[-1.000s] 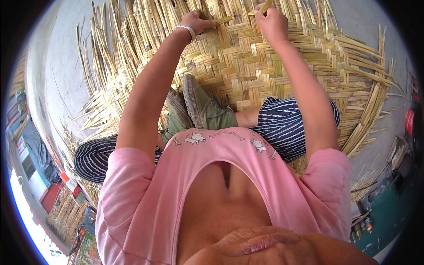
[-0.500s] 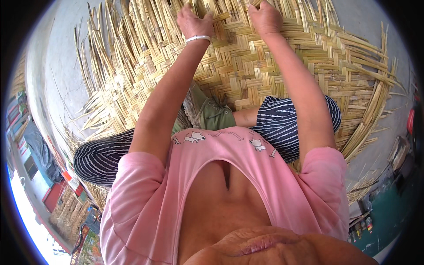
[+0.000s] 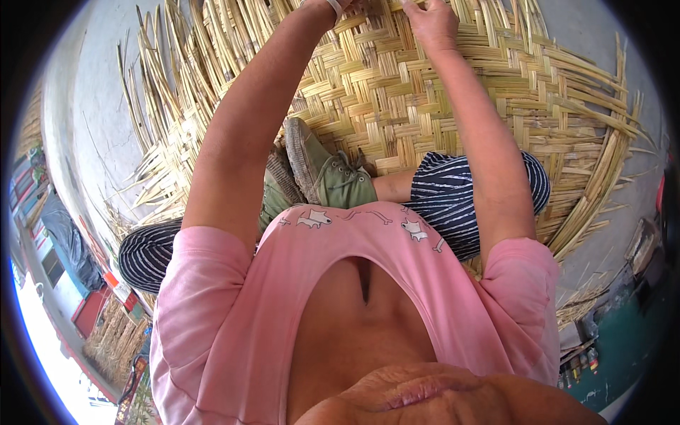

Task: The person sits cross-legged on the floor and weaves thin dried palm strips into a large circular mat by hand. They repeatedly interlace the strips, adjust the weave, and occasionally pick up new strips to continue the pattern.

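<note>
A half-woven mat of flat yellow-green reed strips [image 3: 404, 106] spreads over the ground before me. My right hand [image 3: 435, 28] is at the mat's far part, by the top edge of the view. Its thumb and fingers are closed at a pale reed strip [image 3: 394, 8], though the fingertips are partly cut off. Only a small part of my left hand [image 3: 350, 6] shows, to the left of the right one over the weave. A white bracelet [image 3: 334, 8] circles that wrist, and the fingers lie beyond the picture.
Long loose reed ends [image 3: 159, 67] stick out at the mat's left, and bent ends [image 3: 588, 191] run along its right. My shoes [image 3: 322, 170] and crossed legs in striped trousers [image 3: 453, 202] rest at the mat's near side. Grey concrete floor [image 3: 88, 134] surrounds it.
My left hand has moved up and to the right, mostly out of the picture and closer to the right hand. The right hand has shifted only slightly.
</note>
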